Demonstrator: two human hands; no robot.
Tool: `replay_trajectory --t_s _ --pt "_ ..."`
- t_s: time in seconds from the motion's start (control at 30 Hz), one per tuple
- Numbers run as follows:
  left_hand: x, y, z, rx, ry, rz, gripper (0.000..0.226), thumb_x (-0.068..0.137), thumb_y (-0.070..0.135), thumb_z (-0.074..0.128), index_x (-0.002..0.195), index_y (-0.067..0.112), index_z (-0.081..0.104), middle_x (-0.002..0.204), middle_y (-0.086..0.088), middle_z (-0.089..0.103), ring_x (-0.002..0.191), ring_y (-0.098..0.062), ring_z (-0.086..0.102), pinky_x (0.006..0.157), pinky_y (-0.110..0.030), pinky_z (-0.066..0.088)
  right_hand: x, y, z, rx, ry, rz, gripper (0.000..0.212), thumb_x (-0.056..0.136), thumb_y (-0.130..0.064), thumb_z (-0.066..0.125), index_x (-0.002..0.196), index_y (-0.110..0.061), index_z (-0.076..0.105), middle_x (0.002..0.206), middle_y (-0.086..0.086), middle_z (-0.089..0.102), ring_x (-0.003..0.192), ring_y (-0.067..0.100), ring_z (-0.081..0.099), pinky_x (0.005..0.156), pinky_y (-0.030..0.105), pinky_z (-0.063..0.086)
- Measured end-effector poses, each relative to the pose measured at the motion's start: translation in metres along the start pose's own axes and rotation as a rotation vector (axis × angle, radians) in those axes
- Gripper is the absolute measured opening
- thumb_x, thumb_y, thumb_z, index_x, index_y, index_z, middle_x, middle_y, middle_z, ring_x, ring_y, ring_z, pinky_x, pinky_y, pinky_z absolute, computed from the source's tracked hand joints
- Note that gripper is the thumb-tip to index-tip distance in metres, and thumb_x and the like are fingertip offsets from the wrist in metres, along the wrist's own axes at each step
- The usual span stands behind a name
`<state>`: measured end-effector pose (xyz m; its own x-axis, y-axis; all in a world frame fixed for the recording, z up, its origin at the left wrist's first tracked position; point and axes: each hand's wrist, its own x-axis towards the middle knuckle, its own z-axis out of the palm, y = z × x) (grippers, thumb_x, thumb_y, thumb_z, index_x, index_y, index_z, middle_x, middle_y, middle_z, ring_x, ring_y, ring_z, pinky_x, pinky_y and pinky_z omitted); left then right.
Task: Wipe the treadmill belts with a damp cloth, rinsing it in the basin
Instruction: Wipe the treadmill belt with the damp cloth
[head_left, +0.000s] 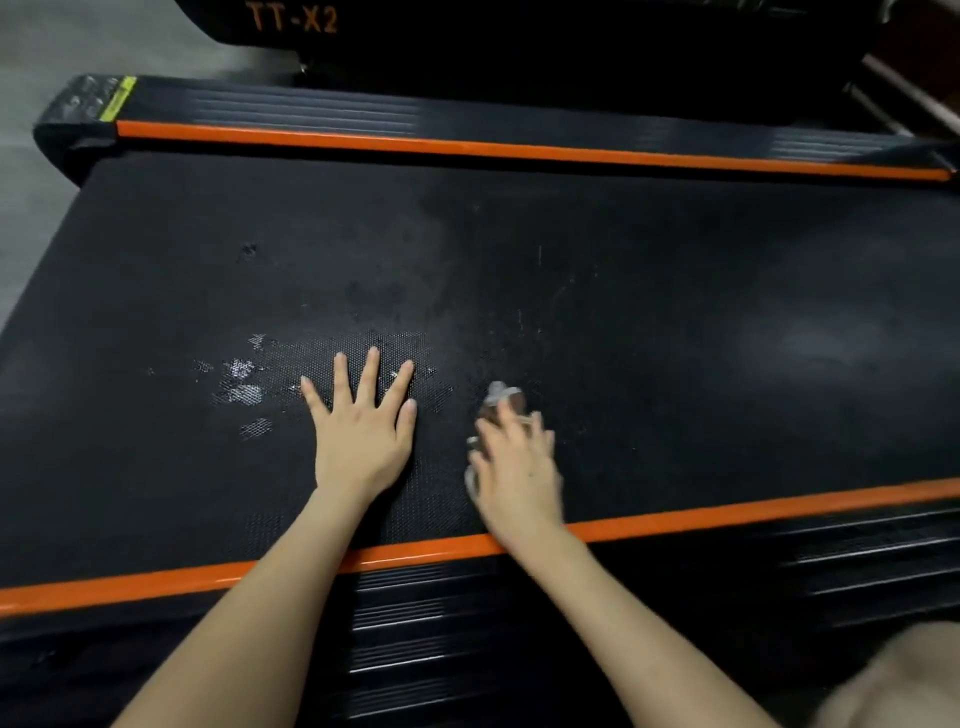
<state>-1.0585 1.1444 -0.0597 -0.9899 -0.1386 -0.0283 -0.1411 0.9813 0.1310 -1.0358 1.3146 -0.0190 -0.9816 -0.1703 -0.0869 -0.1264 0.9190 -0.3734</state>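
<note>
Currently: wiping step, treadmill belt (675, 291) part-cleaned.
Left hand (363, 436) flat, fingers splayed, bracing; right hand (514, 467) blurred, fingers apparently straight, pressing cloth (497, 391). Next, likely: marked patch at left.

Looks like a gym or some kind of fitness-equipment room to me. Most of the shot is a wide black treadmill belt (649, 249) with that textured grippy surface. It's framed by orange trim strips (467, 146) and ribbed black foot rails (337, 106) on both long sides. Right behind it sits a second dark machine (519, 47) with "TT-X2" lettering (293, 20) in orange, so the units are lined up side by side. The floor (31, 57) at the left is plain grey, concrete-looking.
</note>
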Motion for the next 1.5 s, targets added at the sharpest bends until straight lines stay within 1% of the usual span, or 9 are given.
replay_trajectory --t_s 0.17,0.3,0.47,0.53,0.67,0.87,0.97,1.27,1.5 --pt "-0.001 -0.004 -0.003 -0.027 -0.007 0.017 0.056 0.094 0.053 0.005 0.148 0.043 0.013 0.160 0.000 0.006 0.146 -0.030 -0.006 0.112 -0.058 -0.010 0.011 0.027 -0.008 -0.059 -0.047 -0.235 0.045 0.094 -0.023 0.050 0.139 -0.015 0.045 0.156 0.001 0.021 0.143 0.031 0.012 0.116 0.040 0.015" --pt "0.001 -0.017 -0.008 -0.047 -0.020 0.067 0.064 0.088 0.058 -0.001 0.148 0.042 0.018 0.160 0.002 0.010 0.147 -0.027 -0.001 0.112 -0.056 -0.008 0.039 0.053 -0.027 0.055 0.141 0.139 0.037 0.096 -0.024 0.048 0.130 -0.013 0.053 0.153 0.003 0.027 0.140 0.037 0.020 0.112 0.039 0.023" --pt "0.032 -0.047 -0.015 -0.053 0.040 -0.010 0.061 0.091 0.056 0.012 0.146 0.038 0.029 0.158 -0.005 0.019 0.145 -0.037 0.008 0.112 -0.059 -0.003 0.003 0.008 -0.010 -0.181 0.111 -0.499 0.041 0.085 -0.027 0.041 0.106 -0.003 0.068 0.119 0.013 0.064 0.119 0.031 0.047 0.105 0.038 0.031" --pt "0.051 -0.055 -0.017 -0.055 0.032 -0.040 0.055 0.096 0.054 0.016 0.148 0.036 0.027 0.158 -0.006 0.016 0.145 -0.038 0.004 0.111 -0.061 -0.004 0.019 0.012 -0.005 -0.224 0.044 -0.569 0.043 0.087 -0.030 0.040 0.111 -0.007 0.066 0.126 0.012 0.060 0.121 0.036 0.050 0.109 0.036 0.022" --pt "0.076 -0.061 -0.013 -0.018 0.036 -0.062 0.053 0.098 0.053 0.020 0.149 0.039 0.016 0.160 -0.004 0.008 0.145 -0.036 -0.004 0.111 -0.062 -0.007 0.051 0.014 0.006 -0.167 0.024 -0.615 0.039 0.089 -0.030 0.041 0.110 -0.010 0.067 0.130 0.009 0.057 0.125 0.037 0.048 0.100 0.049 0.042" --pt "0.077 -0.062 -0.008 0.007 0.039 -0.062 0.054 0.097 0.055 0.008 0.149 0.043 0.008 0.160 -0.001 0.003 0.146 -0.033 -0.007 0.112 -0.060 -0.008 0.172 -0.016 0.002 -0.031 0.105 -0.305 0.036 0.092 -0.029 0.042 0.111 -0.009 0.065 0.136 0.011 0.052 0.126 0.045 0.041 0.105 0.053 0.023" --pt "0.077 -0.062 -0.006 0.012 0.068 -0.064 0.059 0.092 0.057 0.005 0.149 0.044 0.013 0.160 -0.001 0.008 0.146 -0.034 -0.002 0.113 -0.061 -0.005 0.199 -0.021 0.006 -0.061 0.062 -0.193 0.051 0.086 -0.052 0.046 0.120 -0.016 0.061 0.146 0.005 0.041 0.136 0.037 0.030 0.111 0.057 0.016" --pt "0.075 -0.061 -0.007 0.003 0.086 -0.060 0.060 0.092 0.056 0.010 0.148 0.040 0.022 0.158 -0.005 0.016 0.145 -0.037 0.005 0.112 -0.062 -0.002 0.118 0.013 0.005 -0.030 -0.051 -0.859 0.050 0.083 -0.044 0.057 0.122 -0.012 0.062 0.139 0.006 0.050 0.133 0.033 0.040 0.110 0.052 0.026" --pt "0.078 -0.062 -0.012 0.023 0.010 -0.059 0.069 0.083 0.060 -0.006 0.148 0.045 0.013 0.160 -0.001 0.007 0.146 -0.034 -0.003 0.111 -0.061 -0.006 0.236 -0.029 0.023 0.027 0.123 -0.416 0.042 0.088 -0.038 0.057 0.126 -0.018 0.059 0.144 0.000 0.044 0.140 0.027 0.026 0.115 0.050 0.008"
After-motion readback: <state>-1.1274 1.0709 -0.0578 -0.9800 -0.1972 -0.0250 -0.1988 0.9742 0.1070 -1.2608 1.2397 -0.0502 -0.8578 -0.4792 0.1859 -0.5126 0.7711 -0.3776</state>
